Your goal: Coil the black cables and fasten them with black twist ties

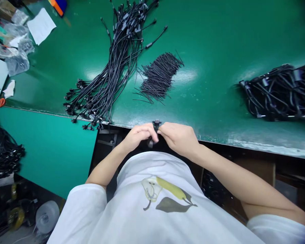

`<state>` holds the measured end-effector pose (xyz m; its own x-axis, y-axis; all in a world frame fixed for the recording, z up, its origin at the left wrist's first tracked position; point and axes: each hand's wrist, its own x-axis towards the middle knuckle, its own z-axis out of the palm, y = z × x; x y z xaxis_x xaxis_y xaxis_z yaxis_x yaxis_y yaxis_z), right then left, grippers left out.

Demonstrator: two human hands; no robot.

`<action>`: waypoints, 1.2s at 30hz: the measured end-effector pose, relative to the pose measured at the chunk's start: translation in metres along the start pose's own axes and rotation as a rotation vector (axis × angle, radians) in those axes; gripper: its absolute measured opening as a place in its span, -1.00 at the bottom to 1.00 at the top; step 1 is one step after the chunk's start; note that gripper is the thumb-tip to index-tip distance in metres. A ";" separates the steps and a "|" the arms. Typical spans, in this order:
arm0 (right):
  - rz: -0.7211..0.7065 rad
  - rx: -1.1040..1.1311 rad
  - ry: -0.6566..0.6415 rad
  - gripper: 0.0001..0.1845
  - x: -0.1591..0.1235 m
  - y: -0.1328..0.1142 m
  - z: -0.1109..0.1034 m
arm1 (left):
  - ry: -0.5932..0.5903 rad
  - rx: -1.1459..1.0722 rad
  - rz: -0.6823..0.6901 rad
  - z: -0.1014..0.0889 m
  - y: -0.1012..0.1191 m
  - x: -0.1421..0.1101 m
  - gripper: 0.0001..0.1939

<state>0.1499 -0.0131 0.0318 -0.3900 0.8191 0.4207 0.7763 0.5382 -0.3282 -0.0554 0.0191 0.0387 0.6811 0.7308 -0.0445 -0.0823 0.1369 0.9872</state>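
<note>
Both hands meet just off the front edge of the green table, close to my body. My left hand [141, 135] is closed round a black cable [156, 124], whose connector end sticks up between the two hands. Another dark part of the cable shows below the left fingers. My right hand [180, 138] is closed in a pinch against the cable's right side; whatever its fingertips grip is mostly covered. Beyond the hands lies a pile of thin black ties [160, 77]. To its left stretches a large bundle of black cables [117, 64] with connectors at both ends.
Bundled black cables [279, 93] lie at the right of the green table [213, 40]. A paper sheet [41, 26], plastic bags [17, 62] and orange scissors handles [1, 102] are at left. More cables [5, 152] rest on the lower left surface, above a white spool [47, 217].
</note>
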 end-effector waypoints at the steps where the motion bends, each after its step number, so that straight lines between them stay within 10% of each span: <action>1: -0.027 -0.038 0.060 -0.64 0.003 -0.004 -0.007 | -0.055 0.012 0.005 0.002 0.006 -0.002 -0.63; 6: -0.133 -0.204 0.222 -0.69 0.014 -0.018 -0.024 | -0.047 0.210 -0.097 0.015 0.007 0.002 -0.63; 12: -0.202 -0.269 0.193 -0.71 0.008 -0.025 -0.010 | 0.128 -0.287 -0.301 0.012 -0.028 0.017 -0.42; 17: 0.040 -0.046 -0.040 -0.67 0.007 -0.018 -0.011 | 0.049 -0.083 -0.092 -0.003 -0.017 0.014 -0.43; 25: 0.647 1.150 -0.258 -0.58 0.005 0.008 0.007 | 0.120 0.967 0.582 0.008 -0.023 0.011 -0.66; 31: 0.724 1.594 -0.495 -0.43 -0.013 0.016 0.005 | 0.025 1.188 0.606 0.000 -0.029 0.015 -0.72; 36: 0.826 1.451 -0.347 -0.54 -0.021 0.013 0.008 | 0.025 1.258 0.697 -0.003 -0.034 0.034 -0.66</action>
<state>0.1643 -0.0213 0.0119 -0.3790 0.8484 -0.3697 -0.1666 -0.4555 -0.8745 -0.0315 0.0410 0.0036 0.7567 0.4146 0.5055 0.3070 -0.9080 0.2851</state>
